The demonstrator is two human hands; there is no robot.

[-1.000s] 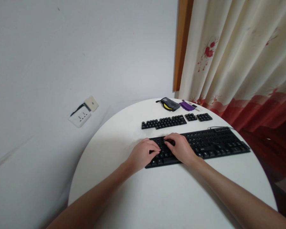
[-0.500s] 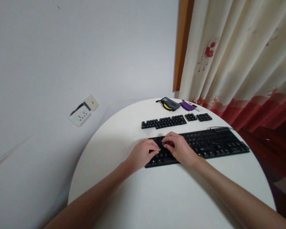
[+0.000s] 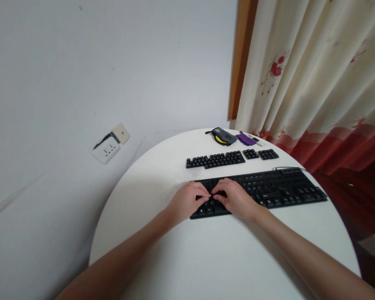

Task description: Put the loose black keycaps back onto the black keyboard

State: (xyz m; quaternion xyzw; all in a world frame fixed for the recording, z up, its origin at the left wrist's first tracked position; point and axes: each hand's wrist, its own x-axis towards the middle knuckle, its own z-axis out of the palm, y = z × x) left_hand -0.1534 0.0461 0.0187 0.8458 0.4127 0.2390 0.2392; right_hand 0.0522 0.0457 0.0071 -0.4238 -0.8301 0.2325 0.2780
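Observation:
A black keyboard (image 3: 278, 189) lies on the white round table (image 3: 187, 254), with parts of its key field lacking caps. My left hand (image 3: 187, 201) rests at its left end, fingers pinched together over the keys. Close beside it, my right hand (image 3: 236, 196) has thumb and fingertips drawn together, almost touching the left fingertips. Whatever lies between the fingertips of either hand is too small to make out. Behind the keyboard, loose black keycaps (image 3: 225, 159) stand in rows.
Toward the back of the table lie a dark pouch with yellow (image 3: 225, 136), a purple cloth item (image 3: 245, 139) and a small white object (image 3: 260, 142). A wall socket (image 3: 106, 149) is at the left, and a curtain (image 3: 296, 83) hangs at the right.
My right hand has come slightly down and left, its fingertips now nearer to those of my left hand. My left hand has hardly moved.

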